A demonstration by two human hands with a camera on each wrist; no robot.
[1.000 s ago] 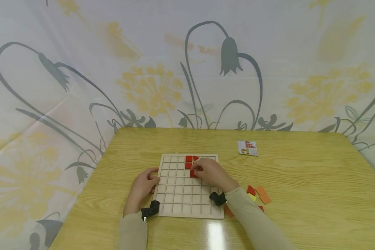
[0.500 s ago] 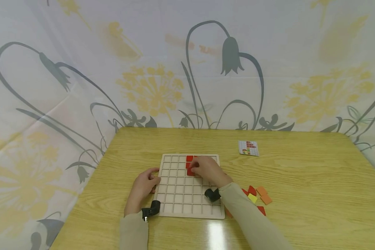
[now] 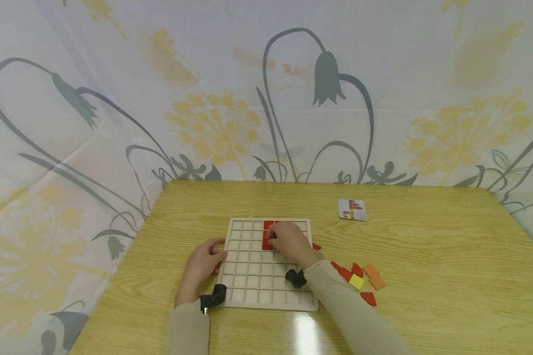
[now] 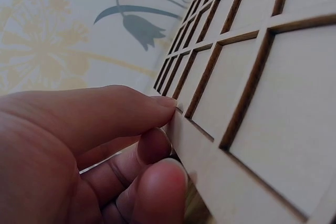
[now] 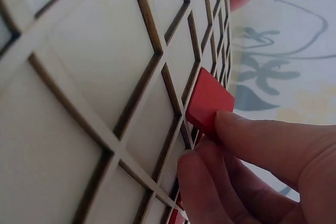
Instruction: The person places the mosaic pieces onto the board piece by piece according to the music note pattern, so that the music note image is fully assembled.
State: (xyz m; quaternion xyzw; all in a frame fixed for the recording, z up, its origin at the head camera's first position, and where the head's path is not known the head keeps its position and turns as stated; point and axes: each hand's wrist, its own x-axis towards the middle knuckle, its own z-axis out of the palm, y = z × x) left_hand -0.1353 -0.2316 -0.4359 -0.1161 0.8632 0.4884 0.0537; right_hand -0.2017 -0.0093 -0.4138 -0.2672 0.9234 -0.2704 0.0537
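A pale wooden grid board (image 3: 247, 282) lies on the table. My right hand (image 3: 289, 241) is over its upper part and pinches a red square tile (image 5: 209, 98) between thumb and fingers. In the right wrist view that tile is tilted against the grid ribs. Straight above it in the head view, a red tile (image 3: 268, 225) sits in the top row, with more red below it partly behind my fingers. My left hand (image 3: 202, 260) holds the board's left edge. In the left wrist view its thumb (image 4: 142, 109) presses the rim, other fingers curled at the side.
Right of the board lie loose pieces: orange tiles (image 3: 376, 282), a yellow square (image 3: 356, 281), a red quarter-round (image 3: 368, 299) and other red pieces. A printed pattern card (image 3: 352, 210) lies farther back. A flowered cloth (image 3: 231, 98) hangs behind the table.
My right hand has shifted left with the red tile, which now lines up under the red column. More loose pieces show beside the sleeve. The left hand stays on the board's edge.
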